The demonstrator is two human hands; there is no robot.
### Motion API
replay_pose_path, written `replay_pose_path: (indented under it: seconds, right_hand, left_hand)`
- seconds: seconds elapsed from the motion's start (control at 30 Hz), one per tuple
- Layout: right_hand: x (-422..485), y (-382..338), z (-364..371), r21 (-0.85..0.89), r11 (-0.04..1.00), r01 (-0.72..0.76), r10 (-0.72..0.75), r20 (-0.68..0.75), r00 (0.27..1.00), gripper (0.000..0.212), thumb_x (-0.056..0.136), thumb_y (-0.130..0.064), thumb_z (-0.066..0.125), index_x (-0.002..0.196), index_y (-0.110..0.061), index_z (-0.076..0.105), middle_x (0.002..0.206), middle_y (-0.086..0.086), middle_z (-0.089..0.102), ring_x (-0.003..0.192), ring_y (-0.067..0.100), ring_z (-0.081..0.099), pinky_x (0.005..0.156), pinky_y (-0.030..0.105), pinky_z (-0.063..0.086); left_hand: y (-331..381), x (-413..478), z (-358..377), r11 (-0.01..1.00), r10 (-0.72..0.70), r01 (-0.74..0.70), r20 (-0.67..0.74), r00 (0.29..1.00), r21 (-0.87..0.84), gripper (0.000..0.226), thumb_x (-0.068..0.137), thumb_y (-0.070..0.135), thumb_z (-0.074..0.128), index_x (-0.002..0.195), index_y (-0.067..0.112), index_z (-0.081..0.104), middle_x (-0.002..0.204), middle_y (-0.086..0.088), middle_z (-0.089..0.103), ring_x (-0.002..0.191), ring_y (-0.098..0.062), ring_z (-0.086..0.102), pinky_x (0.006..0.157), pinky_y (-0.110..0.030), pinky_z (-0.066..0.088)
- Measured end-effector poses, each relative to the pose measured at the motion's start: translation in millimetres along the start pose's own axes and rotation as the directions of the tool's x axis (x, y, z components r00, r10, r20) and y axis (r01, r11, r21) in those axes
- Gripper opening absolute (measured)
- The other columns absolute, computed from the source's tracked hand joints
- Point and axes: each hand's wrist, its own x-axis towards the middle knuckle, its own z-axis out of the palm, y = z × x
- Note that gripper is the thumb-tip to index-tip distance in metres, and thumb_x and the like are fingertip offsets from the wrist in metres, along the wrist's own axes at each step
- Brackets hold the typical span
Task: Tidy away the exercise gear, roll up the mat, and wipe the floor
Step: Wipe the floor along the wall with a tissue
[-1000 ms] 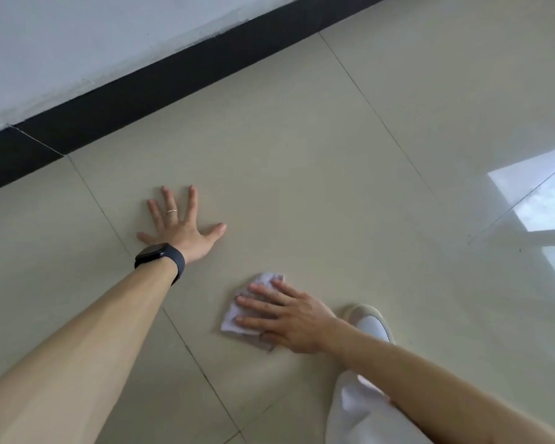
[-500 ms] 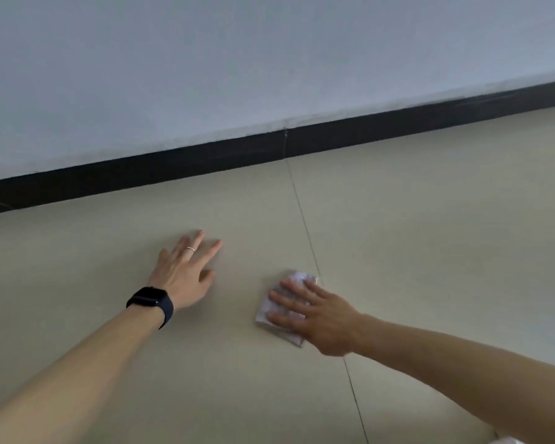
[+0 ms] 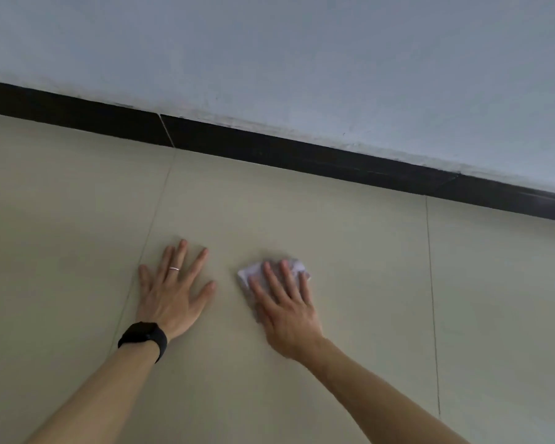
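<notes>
Down on the beige tiled floor (image 3: pixel 350 251), the right hand (image 3: pixel 285 312) presses a small white cloth (image 3: pixel 271 274) flat under straight, spread fingers. Just beside it, the left hand (image 3: pixel 173 293) rests palm down with fingers spread wide, a ring (image 3: pixel 174 268) on one finger and a black watch (image 3: pixel 143 338) at the wrist. Beyond both hands runs a black skirting (image 3: pixel 302 155) below a pale wall (image 3: pixel 302 59).

A black skirting board (image 3: pixel 269 149) runs along the foot of a pale grey wall (image 3: pixel 302 59), slanting down rightward
</notes>
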Motion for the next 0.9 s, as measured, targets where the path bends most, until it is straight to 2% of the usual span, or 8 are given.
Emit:
replay_pose_path:
  seconds: [0.13, 0.23, 0.33, 0.4, 0.5, 0.67, 0.8, 0.9]
  right_hand:
    - [33.0, 6.7, 3.0, -0.13, 0.82, 0.558, -0.542, 0.14, 0.829, 0.051, 0.104, -0.048, 0.033, 0.154, -0.038, 0.028, 0.164, -0.004, 0.019, 0.153, 0.026, 0.011, 0.119, 0.054, 0.021]
    - [100.7, 24.3, -13.8, -0.125, 0.988, 0.096, -0.095, 0.016, 0.995, 0.056, 0.102, -0.053, 0.023, 0.156, -0.042, 0.011, 0.166, -0.004, 0.006, 0.153, 0.027, -0.001, 0.119, 0.055, 0.019]
    - [148.5, -10.5, -23.1, 0.088, 0.883, -0.462, 0.46, 0.042, 0.887, 0.059, 0.102, -0.052, 0.017, 0.155, -0.041, -0.004, 0.166, -0.002, -0.015, 0.15, 0.027, -0.022, 0.12, 0.058, -0.005]
    - [150.7, -49.0, -9.0, 0.054, 0.912, -0.406, 0.405, 0.027, 0.914, 0.059, 0.103, -0.05, 0.017, 0.157, -0.037, -0.002, 0.166, 0.0, -0.014, 0.149, 0.029, -0.023, 0.119, 0.059, -0.007]
    - [117.9, -100.6, 17.5, -0.089, 0.992, 0.087, -0.084, 0.04, 0.996, 0.056, 0.103, -0.048, 0.023, 0.157, -0.034, 0.014, 0.166, 0.001, 0.005, 0.153, 0.03, -0.004, 0.12, 0.058, 0.006]
    - [116.4, -101.1, 17.1, -0.156, 0.868, 0.471, -0.436, 0.215, 0.874, 0.055, 0.103, -0.054, 0.023, 0.155, -0.037, 0.021, 0.165, -0.002, 0.016, 0.153, 0.029, 0.008, 0.118, 0.056, 0.02]
    - [184.0, -94.3, -7.8, -0.167, 0.97, 0.177, -0.139, 0.217, 0.966, 0.061, 0.096, -0.065, 0.001, 0.153, -0.046, -0.011, 0.165, -0.01, -0.016, 0.151, 0.021, -0.019, 0.122, 0.053, 0.002]
    - [230.9, -128.5, -15.6, -0.065, 0.992, -0.112, 0.124, 0.244, 0.962, 0.065, 0.095, -0.066, 0.003, 0.152, -0.043, -0.016, 0.162, -0.007, -0.027, 0.146, 0.023, -0.03, 0.119, 0.058, -0.01]
  left_hand:
    - [-41.2, -11.2, 4.5, 0.994, -0.098, 0.095, -0.054, 0.994, -0.05, 0.07, 0.088, 0.073, 0.013, 0.152, 0.05, -0.001, 0.165, 0.006, -0.006, 0.152, -0.022, -0.003, 0.118, -0.059, 0.006]
    - [-88.8, -25.5, 8.0, 0.97, -0.237, 0.23, -0.09, 0.967, -0.084, 0.069, 0.09, 0.073, 0.007, 0.152, 0.048, -0.006, 0.165, 0.004, -0.008, 0.152, -0.023, -0.005, 0.118, -0.059, 0.004]
    - [-120.9, -37.7, 15.1, 0.969, -0.245, 0.24, -0.112, 0.963, -0.061, 0.068, 0.091, 0.073, 0.008, 0.153, 0.047, -0.004, 0.165, 0.008, -0.007, 0.152, -0.022, -0.001, 0.117, -0.062, 0.006]
    - [-124.9, -37.5, 18.0, 0.974, -0.227, 0.222, -0.133, 0.965, -0.053, 0.068, 0.092, 0.071, 0.013, 0.153, 0.046, -0.001, 0.165, 0.009, -0.004, 0.152, -0.021, 0.002, 0.117, -0.061, 0.007]
    - [-123.2, -36.7, 18.6, 0.978, -0.206, 0.197, -0.172, 0.963, -0.071, 0.065, 0.094, 0.067, 0.016, 0.154, 0.046, 0.0, 0.165, 0.01, -0.004, 0.152, -0.019, 0.0, 0.118, -0.06, 0.004]
    - [-127.2, -38.6, 18.0, 0.977, -0.199, 0.181, -0.18, 0.963, -0.11, 0.059, 0.099, 0.056, 0.021, 0.153, 0.046, -0.001, 0.165, 0.011, -0.005, 0.152, -0.018, -0.003, 0.118, -0.06, 0.004]
    - [-141.7, -50.9, 13.9, 0.975, -0.147, 0.107, -0.198, 0.969, -0.196, 0.064, 0.098, 0.049, 0.031, 0.154, 0.046, 0.0, 0.164, 0.006, -0.015, 0.151, -0.019, -0.01, 0.12, -0.053, -0.003]
    - [-183.4, -86.4, 21.6, 0.896, -0.431, 0.384, -0.229, 0.873, -0.221, 0.065, 0.097, 0.054, 0.032, 0.156, 0.039, 0.008, 0.165, -0.002, -0.012, 0.151, -0.024, -0.01, 0.12, -0.056, 0.003]
